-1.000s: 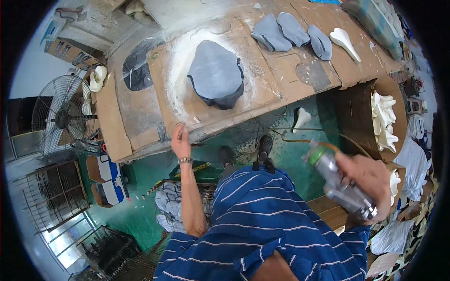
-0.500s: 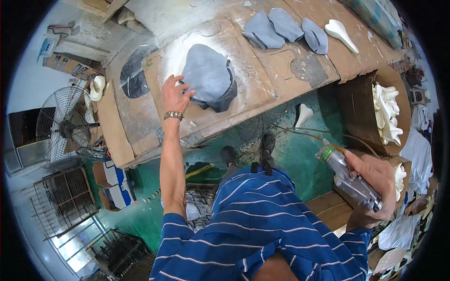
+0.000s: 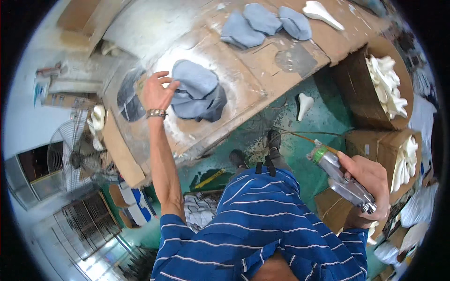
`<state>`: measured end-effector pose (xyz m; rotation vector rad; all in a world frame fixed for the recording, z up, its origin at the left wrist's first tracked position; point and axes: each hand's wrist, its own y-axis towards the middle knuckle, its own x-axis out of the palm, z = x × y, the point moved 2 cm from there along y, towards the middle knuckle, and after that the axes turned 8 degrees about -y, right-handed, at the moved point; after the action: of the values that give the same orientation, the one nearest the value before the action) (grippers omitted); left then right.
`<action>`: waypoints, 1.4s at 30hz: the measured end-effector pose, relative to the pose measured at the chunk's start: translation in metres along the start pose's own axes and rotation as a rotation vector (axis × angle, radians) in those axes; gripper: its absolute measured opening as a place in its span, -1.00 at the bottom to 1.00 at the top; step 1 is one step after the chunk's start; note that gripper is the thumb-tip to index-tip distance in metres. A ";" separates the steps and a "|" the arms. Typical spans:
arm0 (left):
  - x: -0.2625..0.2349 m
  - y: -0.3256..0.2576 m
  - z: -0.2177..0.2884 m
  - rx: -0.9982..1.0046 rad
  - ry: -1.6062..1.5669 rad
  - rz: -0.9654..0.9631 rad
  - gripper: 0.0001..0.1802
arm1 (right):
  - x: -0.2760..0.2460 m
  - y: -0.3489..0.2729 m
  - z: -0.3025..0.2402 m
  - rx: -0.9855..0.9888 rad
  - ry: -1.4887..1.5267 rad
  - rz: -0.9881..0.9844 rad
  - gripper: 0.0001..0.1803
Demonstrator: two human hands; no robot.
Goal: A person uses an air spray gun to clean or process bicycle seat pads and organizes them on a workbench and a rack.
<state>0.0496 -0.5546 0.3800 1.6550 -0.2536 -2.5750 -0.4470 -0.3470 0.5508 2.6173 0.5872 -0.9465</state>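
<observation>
My left hand (image 3: 158, 90) reaches out over the workbench (image 3: 243, 89) and touches the left edge of a grey moulded seat-shaped part (image 3: 197, 91), which lies on a white, powder-dusted patch of cardboard. My right hand (image 3: 370, 185) is down at my right side, closed around a metal spray gun (image 3: 342, 180) with a green cap, a thin hose running off it. Three more grey parts (image 3: 265, 23) lie in a row further along the bench, with one white part (image 3: 321, 11) beyond them.
Cardboard boxes (image 3: 356, 79) filled with white moulded parts stand to the right on the green floor, with another white part (image 3: 304, 104) loose under the bench. A standing fan (image 3: 70, 152) is at the left, with wire racks behind it. My feet (image 3: 255, 150) stand close to the bench edge.
My left hand has gone from the bench's front edge up to the grey part and now touches its side. The right hand has kept hold of the spray gun.
</observation>
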 end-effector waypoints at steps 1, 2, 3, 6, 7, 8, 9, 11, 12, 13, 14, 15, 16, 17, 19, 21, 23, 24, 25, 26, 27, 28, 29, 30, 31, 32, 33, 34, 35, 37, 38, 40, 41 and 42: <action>-0.006 0.013 0.015 0.045 0.033 0.067 -0.74 | 0.000 -0.005 0.004 0.034 0.010 0.019 -0.31; -0.013 0.029 0.031 0.067 -0.074 0.074 -0.76 | -0.001 -0.010 0.008 0.068 0.022 0.038 -0.31; -0.019 0.045 0.050 0.126 -0.095 0.103 -0.76 | 0.000 -0.015 0.012 0.100 0.064 0.043 -0.31; -0.024 0.082 0.106 0.176 -0.134 0.205 -0.73 | -0.006 -0.029 0.024 0.179 0.132 0.022 -0.27; -0.020 0.090 0.123 0.202 -0.148 0.193 -0.73 | -0.003 -0.033 0.027 0.226 0.115 0.051 -0.25; -0.014 0.097 0.139 0.207 -0.172 0.230 -0.73 | -0.001 -0.037 0.031 0.270 0.100 0.080 -0.22; -0.005 0.101 0.154 0.211 -0.196 0.267 -0.72 | -0.002 -0.041 0.036 0.289 0.105 0.090 -0.18; 0.024 0.107 0.181 0.270 -0.258 0.282 -0.74 | -0.001 -0.051 0.043 0.332 0.105 0.111 -0.16; 0.040 0.109 0.193 0.311 -0.313 0.311 -0.75 | 0.000 -0.057 0.047 0.370 0.091 0.110 -0.13; 0.058 0.111 0.202 0.292 -0.359 0.305 -0.74 | 0.000 -0.063 0.049 0.375 0.098 0.119 -0.13; 0.073 0.115 0.211 0.299 -0.365 0.292 -0.74 | 0.000 -0.070 0.050 0.427 0.096 0.145 -0.10; 0.089 0.121 0.217 0.185 -0.527 0.187 -0.71 | 0.000 -0.076 0.052 0.479 0.096 0.169 -0.06; 0.103 0.127 0.221 0.046 -0.675 0.074 -0.68 | -0.001 -0.080 0.055 0.487 0.099 0.177 -0.06; 0.113 0.132 0.226 0.003 -0.851 -0.045 -0.62 | -0.002 -0.085 0.056 0.499 0.097 0.188 -0.04; 0.130 0.143 0.236 -0.082 -0.905 -0.201 -0.61 | -0.004 -0.092 0.058 0.537 0.135 0.227 -0.04; 0.142 0.149 0.247 -0.200 -0.963 -0.411 -0.62 | -0.004 -0.095 0.060 0.556 0.118 0.218 -0.05; 0.149 0.151 0.258 -0.242 -1.023 -0.467 -0.62 | -0.006 -0.095 0.062 0.558 0.107 0.226 -0.05; 0.152 0.151 0.263 -0.295 -1.072 -0.516 -0.63 | -0.007 -0.095 0.062 0.537 0.102 0.232 -0.05; 0.153 0.151 0.267 -0.289 -1.024 -0.546 -0.62 | -0.007 -0.095 0.063 0.537 0.098 0.228 -0.05; 0.153 0.152 0.271 -0.282 -1.029 -0.553 -0.62 | -0.008 -0.095 0.064 0.516 0.097 0.241 -0.05; 0.155 0.152 0.274 -0.271 -1.018 -0.544 -0.63 | -0.008 -0.095 0.064 0.520 0.088 0.237 -0.05; 0.156 0.153 0.275 -0.260 -1.007 -0.536 -0.63 | -0.009 -0.096 0.066 0.534 0.079 0.231 -0.06; 0.159 0.154 0.275 -0.258 -1.007 -0.540 -0.63 | -0.010 -0.096 0.067 0.529 0.080 0.235 -0.06; 0.162 0.154 0.273 -0.205 -0.954 -0.509 -0.58 | -0.010 -0.097 0.069 0.527 0.109 0.236 -0.05; 0.167 0.156 0.272 -0.108 -0.936 -0.474 -0.53 | -0.010 -0.098 0.071 0.536 0.139 0.232 -0.03; 0.178 0.154 0.269 -0.148 -0.906 -0.486 -0.53 | -0.011 -0.098 0.073 0.533 0.133 0.243 -0.03; 0.189 0.149 0.267 0.006 -0.784 -0.342 -0.50 | -0.012 -0.099 0.074 0.523 0.124 0.234 -0.02; 0.201 0.145 0.263 0.151 -0.646 -0.190 -0.46 | -0.012 -0.099 0.076 0.524 0.108 0.213 -0.01; 0.220 0.130 0.260 0.193 -0.646 -0.115 -0.44 | -0.012 -0.099 0.078 0.514 0.101 0.214 0.00; 0.269 0.101 0.258 0.212 -0.421 -0.095 -0.43 | -0.013 -0.099 0.079 0.523 0.109 0.204 -0.02; 0.297 0.089 0.258 0.122 -0.306 -0.219 -0.42 | -0.013 -0.099 0.080 0.540 0.116 0.189 -0.03; 0.342 0.064 0.254 0.040 -0.138 -0.303 -0.37 | -0.013 -0.098 0.079 0.546 0.052 0.161 -0.04; 0.358 0.055 0.252 0.043 -0.083 -0.302 -0.32 | -0.012 -0.097 0.078 0.546 0.053 0.158 -0.05; 0.370 0.050 0.250 0.074 -0.104 -0.245 -0.32 | -0.013 -0.097 0.076 0.546 0.050 0.158 -0.06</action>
<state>-0.3335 -0.6333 0.1589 1.6743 -0.1621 -2.8683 -0.5425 -0.2965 0.4897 3.1095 0.1327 -1.1179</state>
